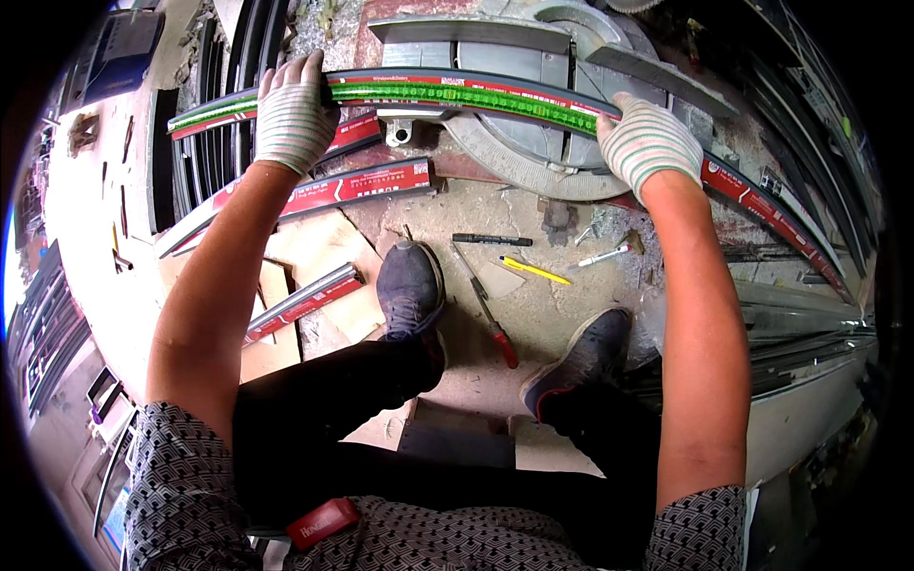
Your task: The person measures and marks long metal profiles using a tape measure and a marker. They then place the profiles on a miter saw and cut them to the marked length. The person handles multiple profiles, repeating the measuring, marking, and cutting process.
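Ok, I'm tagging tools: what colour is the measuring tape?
The measuring tape is green, best seen in the head view.

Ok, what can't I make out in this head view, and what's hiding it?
All in the head view:
Tape: right end, hidden by the right hand; finest marks, too small to read.
Bar: the stretch behind the left hand, covered by that hand.
Right shoe: back part, covered by the trouser leg.
Disc: upper part, cut off by the top edge.
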`<state>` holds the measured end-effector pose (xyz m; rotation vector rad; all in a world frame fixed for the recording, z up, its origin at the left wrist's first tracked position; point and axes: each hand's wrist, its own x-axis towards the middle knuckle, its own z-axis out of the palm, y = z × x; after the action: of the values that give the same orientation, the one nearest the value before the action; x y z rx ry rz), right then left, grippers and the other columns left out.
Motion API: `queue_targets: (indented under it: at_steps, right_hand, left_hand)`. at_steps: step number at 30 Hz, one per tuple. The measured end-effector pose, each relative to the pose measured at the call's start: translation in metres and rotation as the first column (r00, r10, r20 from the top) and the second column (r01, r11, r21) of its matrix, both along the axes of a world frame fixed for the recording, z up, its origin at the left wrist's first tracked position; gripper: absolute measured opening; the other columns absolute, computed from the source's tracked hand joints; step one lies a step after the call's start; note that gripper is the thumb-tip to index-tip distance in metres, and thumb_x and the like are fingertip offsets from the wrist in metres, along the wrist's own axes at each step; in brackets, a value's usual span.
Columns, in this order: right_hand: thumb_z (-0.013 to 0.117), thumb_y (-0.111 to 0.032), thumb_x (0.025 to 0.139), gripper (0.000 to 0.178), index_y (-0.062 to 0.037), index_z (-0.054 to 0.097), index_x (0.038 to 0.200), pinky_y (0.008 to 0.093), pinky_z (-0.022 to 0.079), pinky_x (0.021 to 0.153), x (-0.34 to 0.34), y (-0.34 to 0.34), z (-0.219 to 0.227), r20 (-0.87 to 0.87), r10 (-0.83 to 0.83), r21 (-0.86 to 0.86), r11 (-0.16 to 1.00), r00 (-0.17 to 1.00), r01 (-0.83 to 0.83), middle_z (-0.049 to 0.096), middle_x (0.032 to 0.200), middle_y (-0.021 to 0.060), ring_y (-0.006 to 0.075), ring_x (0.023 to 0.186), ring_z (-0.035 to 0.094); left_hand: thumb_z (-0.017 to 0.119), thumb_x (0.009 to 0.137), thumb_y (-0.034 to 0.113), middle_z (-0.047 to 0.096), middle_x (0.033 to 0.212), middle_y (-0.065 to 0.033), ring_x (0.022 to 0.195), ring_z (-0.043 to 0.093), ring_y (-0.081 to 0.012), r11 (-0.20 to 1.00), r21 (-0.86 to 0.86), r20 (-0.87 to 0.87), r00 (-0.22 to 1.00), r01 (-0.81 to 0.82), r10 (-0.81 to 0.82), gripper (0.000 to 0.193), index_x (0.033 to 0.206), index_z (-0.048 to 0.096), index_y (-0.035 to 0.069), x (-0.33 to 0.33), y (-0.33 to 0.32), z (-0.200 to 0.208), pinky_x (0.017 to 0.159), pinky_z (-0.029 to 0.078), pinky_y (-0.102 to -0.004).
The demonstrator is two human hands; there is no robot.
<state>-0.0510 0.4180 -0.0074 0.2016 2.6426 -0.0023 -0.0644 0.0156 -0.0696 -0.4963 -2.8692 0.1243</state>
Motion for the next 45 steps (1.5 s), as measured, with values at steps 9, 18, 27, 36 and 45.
queue_targets:
  at_steps: [9, 18, 27, 36, 45]
  right_hand:
    - [0.053, -0.044, 0.1, 0.053, -0.0111, 0.061, 0.141, 0.0434, 0.049, 0.107, 0.001, 0.001, -0.003, -0.035, 0.037, -0.003, 0.999, 0.999, -0.037, 0.066, 0.132, 0.0199, 0.0357, 0.122, 0.064]
    - [0.053, -0.045, 0.099, 0.055, -0.0109, 0.059, 0.142, 0.0433, 0.049, 0.108, -0.003, 0.001, 0.0, 0.015, 0.033, -0.012, 0.999, 0.999, -0.033, 0.065, 0.134, 0.0201, 0.0354, 0.124, 0.063]
    - [0.05, -0.043, 0.102, 0.051, -0.0124, 0.059, 0.142, 0.0449, 0.053, 0.103, -0.006, -0.002, 0.003, 0.05, 0.08, 0.068, 0.994, 0.996, -0.083, 0.068, 0.131, 0.0164, 0.0346, 0.12, 0.066]
    - [0.049, -0.043, 0.102, 0.054, -0.013, 0.056, 0.146, 0.0441, 0.051, 0.107, -0.008, -0.003, 0.0, 0.065, 0.061, 0.069, 0.995, 0.996, -0.066, 0.064, 0.137, 0.0159, 0.0335, 0.125, 0.063]
    - [0.048, -0.044, 0.102, 0.055, -0.0123, 0.056, 0.146, 0.0442, 0.05, 0.107, -0.007, 0.0, -0.005, 0.052, 0.087, 0.065, 0.994, 0.995, -0.091, 0.064, 0.137, 0.0173, 0.0339, 0.125, 0.063]
  left_hand:
    - [0.07, 0.072, 0.013, 0.049, 0.147, -0.0218, 0.139, 0.045, -0.0409, 0.968, 0.217, 0.003, 0.992, 0.123, -0.127, 0.086, 0.153, 0.043, 0.012, 0.037, 0.075, 0.007, 0.121, 0.028, -0.0564]
    - [0.075, 0.07, 0.034, 0.034, 0.156, -0.0303, 0.144, 0.034, -0.0504, 0.941, 0.317, 0.151, 0.973, 0.118, -0.172, 0.087, 0.153, 0.046, 0.034, 0.071, 0.191, 0.003, 0.119, 0.022, -0.0656]
    - [0.075, 0.07, 0.031, 0.029, 0.158, -0.0331, 0.144, 0.029, -0.0557, 0.936, 0.348, 0.18, 0.976, 0.051, -0.12, 0.087, 0.152, 0.047, 0.038, 0.074, 0.212, -0.005, 0.116, 0.02, -0.071]
    - [0.082, 0.067, 0.029, 0.026, 0.16, -0.0321, 0.147, 0.026, -0.0553, 0.938, 0.347, 0.218, 0.971, 0.015, -0.096, 0.094, 0.153, 0.044, 0.04, 0.075, 0.215, -0.006, 0.117, 0.019, -0.0707]
    - [0.08, 0.07, 0.031, 0.026, 0.16, -0.033, 0.147, 0.025, -0.0558, 0.937, 0.348, 0.231, 0.968, 0.014, -0.101, 0.093, 0.155, 0.043, 0.039, 0.076, 0.215, -0.01, 0.117, 0.017, -0.0715]
